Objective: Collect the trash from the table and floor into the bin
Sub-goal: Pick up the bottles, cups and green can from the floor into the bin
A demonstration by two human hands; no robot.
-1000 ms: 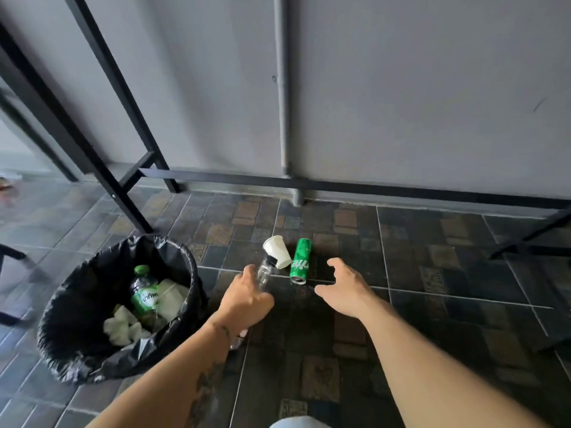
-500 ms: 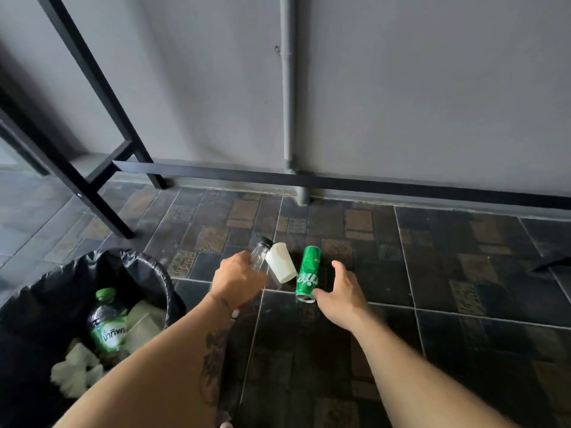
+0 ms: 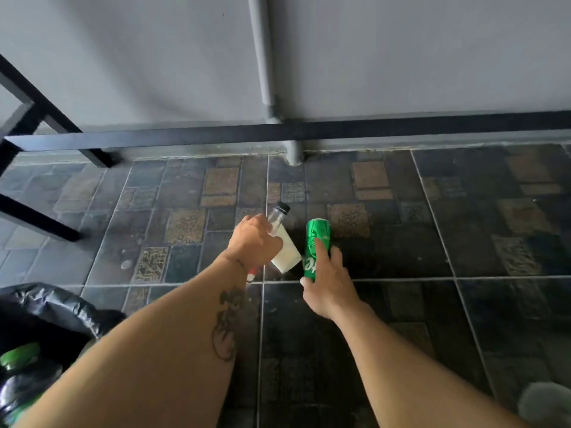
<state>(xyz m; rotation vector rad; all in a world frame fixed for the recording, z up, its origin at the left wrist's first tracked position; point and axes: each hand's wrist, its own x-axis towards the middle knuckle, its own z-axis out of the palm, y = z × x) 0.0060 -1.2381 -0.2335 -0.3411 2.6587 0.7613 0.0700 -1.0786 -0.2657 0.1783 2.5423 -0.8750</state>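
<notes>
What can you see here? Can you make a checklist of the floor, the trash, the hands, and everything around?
Surface: dark patterned tile floor; no tabletop in view.
Job's things: green can lying on the floor; white cup lying beside it; clear bottle with a black cap; bin with a black liner at lower left, a green-capped bottle inside.
Clutter: nothing seen beyond the trash.
Grippers: left hand closed around the clear bottle; right hand on the green can, fingers resting on it, grip not closed.
Cables: nothing seen.
Surroundings: grey wall, grey pipe, black metal frame.
</notes>
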